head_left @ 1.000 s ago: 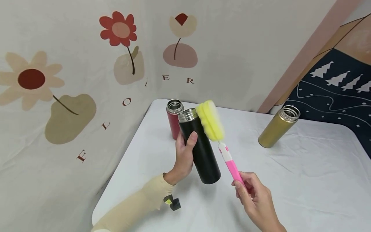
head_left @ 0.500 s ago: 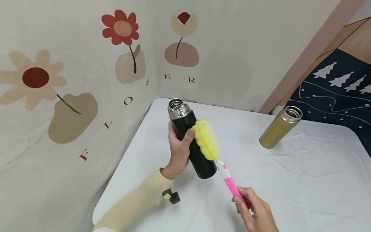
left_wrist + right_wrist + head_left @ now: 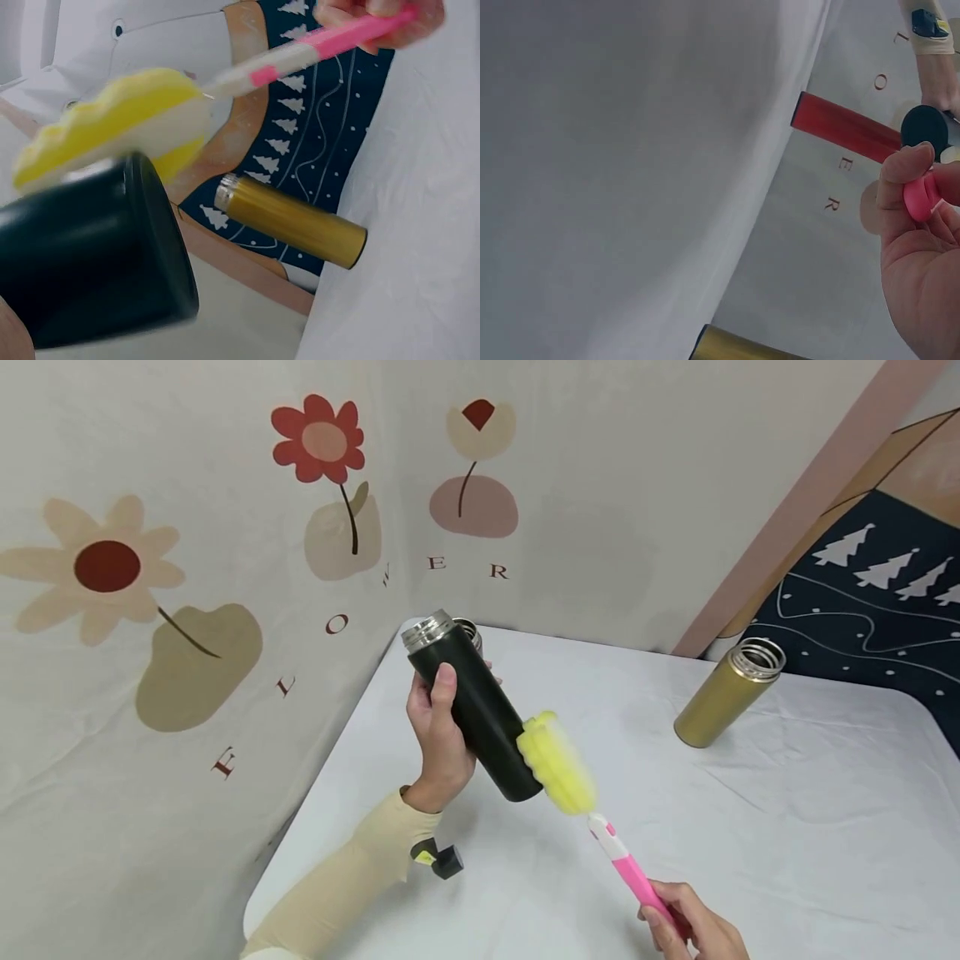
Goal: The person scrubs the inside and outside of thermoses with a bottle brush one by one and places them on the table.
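My left hand grips a black thermos bottle around its upper body. The bottle is uncapped and tilted, its steel neck toward the upper left. My right hand holds the pink handle of a bottle brush at the lower right. Its yellow sponge head lies along the bottle's lower side, near the base. In the left wrist view the sponge head overlaps the bottle's base end. The right wrist view shows thumb and fingers closed around the pink handle end.
A red bottle stands behind the black one, mostly hidden in the head view. To the right on the white-covered table stands an uncapped gold bottle. Printed cloth walls border the table's far and left sides.
The black bottle has moved left and tilted further. The brush has slid from beside the bottle's neck down along its side to near the base, the right hand moving down with it.
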{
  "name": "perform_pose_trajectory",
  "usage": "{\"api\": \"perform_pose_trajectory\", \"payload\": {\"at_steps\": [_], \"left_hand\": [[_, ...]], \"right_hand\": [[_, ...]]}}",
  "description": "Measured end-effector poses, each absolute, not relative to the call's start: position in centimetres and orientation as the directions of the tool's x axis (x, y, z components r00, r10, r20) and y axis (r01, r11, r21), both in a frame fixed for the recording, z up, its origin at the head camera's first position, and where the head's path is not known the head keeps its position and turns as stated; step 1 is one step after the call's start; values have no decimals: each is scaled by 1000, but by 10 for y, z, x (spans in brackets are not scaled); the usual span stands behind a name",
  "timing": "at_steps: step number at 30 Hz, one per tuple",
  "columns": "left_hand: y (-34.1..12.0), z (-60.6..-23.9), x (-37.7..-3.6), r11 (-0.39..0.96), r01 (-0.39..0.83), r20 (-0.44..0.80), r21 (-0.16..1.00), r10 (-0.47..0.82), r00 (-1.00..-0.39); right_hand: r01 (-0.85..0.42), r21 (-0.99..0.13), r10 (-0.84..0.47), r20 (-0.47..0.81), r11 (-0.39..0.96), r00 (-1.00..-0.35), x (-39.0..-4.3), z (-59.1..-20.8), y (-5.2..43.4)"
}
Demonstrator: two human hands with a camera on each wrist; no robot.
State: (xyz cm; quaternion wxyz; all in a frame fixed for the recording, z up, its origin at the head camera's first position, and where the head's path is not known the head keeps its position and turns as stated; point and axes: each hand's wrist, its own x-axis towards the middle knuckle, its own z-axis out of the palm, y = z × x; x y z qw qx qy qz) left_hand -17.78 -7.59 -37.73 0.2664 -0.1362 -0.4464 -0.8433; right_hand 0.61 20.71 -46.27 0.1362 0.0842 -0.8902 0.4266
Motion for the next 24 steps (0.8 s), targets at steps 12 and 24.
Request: {"api": "perform_pose_trajectory", "payload": {"at_steps": [12, 24], "left_hand": [[-60, -388, -172, -420, 569, 526, 707, -225, -820], [-49, -402, -157, -377, 527, 505, 762, -164, -847]], "right_hand": [[-154, -825, -54, 149, 544, -987, -7, -451, 192], [-532, -755, -215, 487, 383, -847, -41, -446, 182]]}}
